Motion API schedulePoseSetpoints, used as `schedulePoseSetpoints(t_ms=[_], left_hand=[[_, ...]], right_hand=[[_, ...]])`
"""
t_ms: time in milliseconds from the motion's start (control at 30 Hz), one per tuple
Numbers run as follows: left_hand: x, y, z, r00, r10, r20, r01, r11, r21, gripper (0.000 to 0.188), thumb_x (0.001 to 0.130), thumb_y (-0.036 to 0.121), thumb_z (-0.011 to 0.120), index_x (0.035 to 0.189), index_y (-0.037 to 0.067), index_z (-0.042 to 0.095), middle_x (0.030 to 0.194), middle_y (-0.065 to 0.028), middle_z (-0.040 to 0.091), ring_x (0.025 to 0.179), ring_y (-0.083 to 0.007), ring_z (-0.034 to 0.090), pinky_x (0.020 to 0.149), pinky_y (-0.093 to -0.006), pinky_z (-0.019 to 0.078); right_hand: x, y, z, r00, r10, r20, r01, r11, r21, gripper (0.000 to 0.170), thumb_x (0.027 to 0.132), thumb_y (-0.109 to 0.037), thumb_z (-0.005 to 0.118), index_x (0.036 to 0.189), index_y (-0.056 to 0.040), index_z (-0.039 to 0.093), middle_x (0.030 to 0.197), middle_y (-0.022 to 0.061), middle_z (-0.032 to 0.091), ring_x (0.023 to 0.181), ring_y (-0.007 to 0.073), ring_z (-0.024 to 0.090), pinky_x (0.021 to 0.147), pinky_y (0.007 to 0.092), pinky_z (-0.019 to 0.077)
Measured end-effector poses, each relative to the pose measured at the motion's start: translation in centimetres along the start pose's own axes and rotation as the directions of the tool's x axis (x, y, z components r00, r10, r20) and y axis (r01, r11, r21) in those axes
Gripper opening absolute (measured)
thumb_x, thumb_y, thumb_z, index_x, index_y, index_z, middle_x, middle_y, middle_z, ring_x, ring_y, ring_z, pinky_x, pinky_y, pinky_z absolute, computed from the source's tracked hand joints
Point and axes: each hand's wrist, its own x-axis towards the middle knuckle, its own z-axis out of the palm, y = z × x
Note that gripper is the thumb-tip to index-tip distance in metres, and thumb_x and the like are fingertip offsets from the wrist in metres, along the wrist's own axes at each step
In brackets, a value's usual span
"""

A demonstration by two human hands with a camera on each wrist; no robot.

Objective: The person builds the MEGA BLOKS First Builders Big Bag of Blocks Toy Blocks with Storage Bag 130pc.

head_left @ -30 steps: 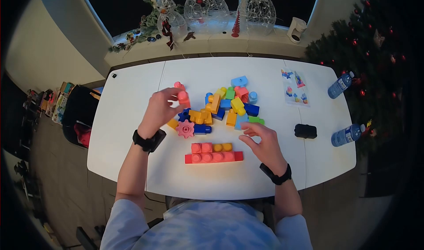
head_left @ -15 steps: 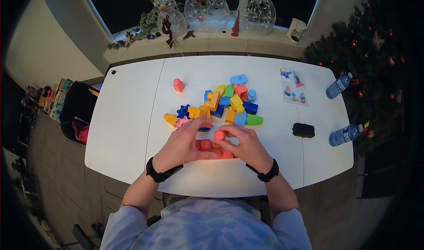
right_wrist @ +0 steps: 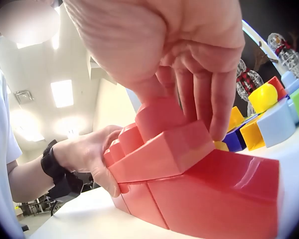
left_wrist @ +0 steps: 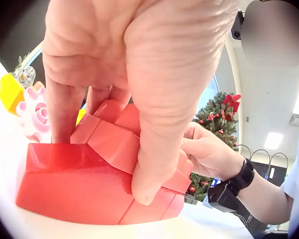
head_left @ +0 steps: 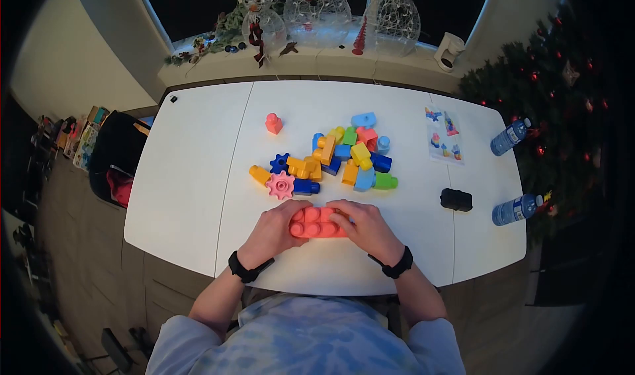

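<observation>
Being gripped near both ends by the left hand [head_left: 268, 234] and the right hand [head_left: 372, 229], the coral-and-red studded building-block stack [head_left: 321, 229] at the white table's [head_left: 178, 196] near side is judged light, stiff and smooth, best held by its front and back walls.

Both forearms [head_left: 218, 301] slant inward from the bottom of the head view. The left hand [head_left: 268, 232] and right hand [head_left: 372, 231] face each other just below the frame's centre, fingers [right_wrist: 222, 99] curved on the far side, thumbs [left_wrist: 153, 172] nearer the torso [head_left: 304, 338].
</observation>
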Motion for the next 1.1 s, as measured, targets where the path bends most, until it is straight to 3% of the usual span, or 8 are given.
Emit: schedulePoseSetpoints(t_ms=[333,533,600,633,667,767,967,1100], left_hand=[[0.0,0.0,0.2,1.000,0.029,0.000,-0.029,1.000,0.003,0.062,0.070,0.007,0.084,0.128,0.007,0.062,0.114,-0.0142,0.069,0.101,-0.0367,0.069,0.086,-0.0430,0.0575],[0.1,0.4,-0.8,0.998,0.031,0.053,-0.039,0.987,0.157,0.094,0.063,0.015,0.095,0.146,0.011,0.051,0.133,-0.0130,0.063,0.118,-0.0339,0.064,0.098,-0.0402,0.0547],[0.4,0.8,-3.6,0.991,0.130,-0.023,-0.129,0.991,0.029,0.110,0.062,0.024,0.099,0.155,0.015,0.042,0.141,-0.0122,0.060,0.128,-0.0302,0.060,0.105,-0.0421,0.0521],[1.1,0.4,-5.1,0.999,0.035,-0.031,-0.036,0.999,-0.032,0.114,0.062,0.029,0.100,0.158,0.015,0.040,0.142,-0.0113,0.060,0.130,-0.0265,0.060,0.106,-0.0440,0.0514],[2.4,-0.2,-6.7,0.997,-0.007,-0.076,-0.001,0.993,-0.116,0.107,0.066,0.027,0.099,0.156,0.014,0.043,0.137,-0.0103,0.063,0.126,-0.0246,0.062,0.103,-0.0443,0.0540],[8.2,-4.4,-9.9,0.949,-0.072,-0.307,0.047,0.995,-0.086,0.067,0.082,0.029,0.089,0.138,0.005,0.060,0.121,-0.0114,0.071,0.108,-0.0239,0.071,0.092,-0.0394,0.0596],[17.7,-11.7,-8.4,0.924,-0.127,-0.360,0.236,0.931,0.278,0.056,0.078,0.030,0.089,0.123,0.004,0.070,0.108,-0.0124,0.076,0.095,-0.0272,0.075,0.084,-0.0344,0.0601],[19.1,-11.7,-8.0,0.947,-0.132,-0.292,0.210,0.945,0.252,0.036,0.074,0.016,0.085,0.106,0.002,0.075,0.098,-0.0098,0.079,0.087,-0.0241,0.077,0.082,-0.0335,0.0607]], right_hand=[[0.4,0.1,0.1,0.999,0.043,0.029,-0.038,0.989,-0.144,0.018,0.094,-0.017,0.071,0.108,-0.0071,0.067,0.093,0.0158,0.073,0.086,0.0377,0.070,0.075,0.0439,0.0558],[-0.1,0.4,-0.6,0.996,-0.058,-0.072,0.045,0.984,-0.172,0.029,0.094,-0.023,0.072,0.119,-0.0094,0.066,0.114,0.0142,0.072,0.096,0.0348,0.071,0.081,0.0436,0.0570],[-0.2,0.7,-1.6,0.985,-0.089,-0.150,0.061,0.982,-0.179,0.035,0.093,-0.025,0.074,0.124,-0.0094,0.066,0.122,0.0138,0.071,0.100,0.0335,0.071,0.083,0.0424,0.0574],[-0.3,0.6,-2.4,0.986,0.006,-0.167,-0.029,0.990,-0.135,0.039,0.092,-0.026,0.075,0.126,-0.0091,0.065,0.126,0.0132,0.070,0.101,0.0320,0.072,0.085,0.0412,0.0575],[-0.5,0.5,-3.0,0.979,0.103,-0.177,-0.120,0.989,-0.089,0.043,0.092,-0.026,0.076,0.129,-0.0089,0.064,0.130,0.0126,0.069,0.102,0.0306,0.072,0.086,0.0401,0.0577],[-0.8,1.1,-4.0,0.972,0.118,-0.204,-0.137,0.987,-0.086,0.039,0.090,-0.021,0.078,0.125,-0.0072,0.066,0.125,0.0118,0.070,0.100,0.0290,0.072,0.086,0.0389,0.0576],[-1.0,1.7,-3.4,0.975,0.069,-0.210,-0.089,0.992,-0.089,0.033,0.091,-0.020,0.077,0.119,-0.0056,0.068,0.121,0.0119,0.071,0.099,0.0290,0.072,0.086,0.0389,0.0575],[-1.5,2.6,-3.8,0.972,0.005,-0.237,-0.046,0.985,-0.168,0.033,0.089,-0.013,0.079,0.119,-0.0037,0.069,0.118,0.0115,0.073,0.096,0.0239,0.074,0.082,0.0363,0.0579]])
